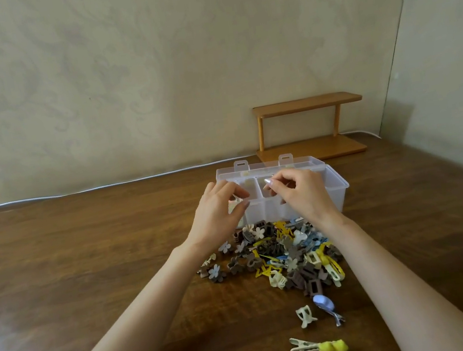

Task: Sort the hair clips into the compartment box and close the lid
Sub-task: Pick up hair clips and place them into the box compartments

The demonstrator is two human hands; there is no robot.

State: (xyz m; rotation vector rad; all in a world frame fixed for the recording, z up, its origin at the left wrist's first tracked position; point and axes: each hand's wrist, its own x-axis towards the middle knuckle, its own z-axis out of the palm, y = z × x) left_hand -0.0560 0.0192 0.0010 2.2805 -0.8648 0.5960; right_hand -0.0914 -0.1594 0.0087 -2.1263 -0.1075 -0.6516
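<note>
A clear plastic compartment box (337, 189) stands on the table with its lid (268, 166) open and lying back. My left hand (217, 210) hovers over the box's left end, its fingers curled round a small pale hair clip (232, 206). Over the middle compartments my right hand (302, 192) has its thumb and forefinger drawn together; whether anything is pinched there is unclear. A heap of hair clips (284, 254) in brown, yellow, cream and blue lies just in front of the box, between my forearms.
Three stray clips lie nearer me: a cream claw clip (305, 316), a silver-blue clip (326, 307) and a cream clip with yellow pompoms (319, 347). A small wooden shelf (310, 130) stands behind the box against the wall. A white cable (76, 192) runs along the table's far edge.
</note>
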